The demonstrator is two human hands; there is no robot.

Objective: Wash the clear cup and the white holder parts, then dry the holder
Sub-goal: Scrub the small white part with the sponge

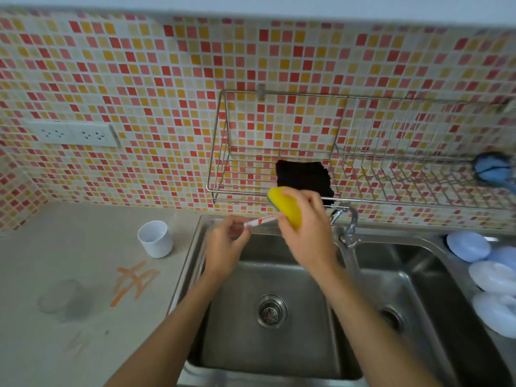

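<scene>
The grey counter (83, 344) runs left of the fingers (237, 233). On it stand a white cup (155, 239) and a clear cup (62, 298), further left.

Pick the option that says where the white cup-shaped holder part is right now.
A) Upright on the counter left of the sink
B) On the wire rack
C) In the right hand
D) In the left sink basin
A: the white holder part stands open end up on the counter, left of the sink; the right hand holds a yellow sponge.
</scene>
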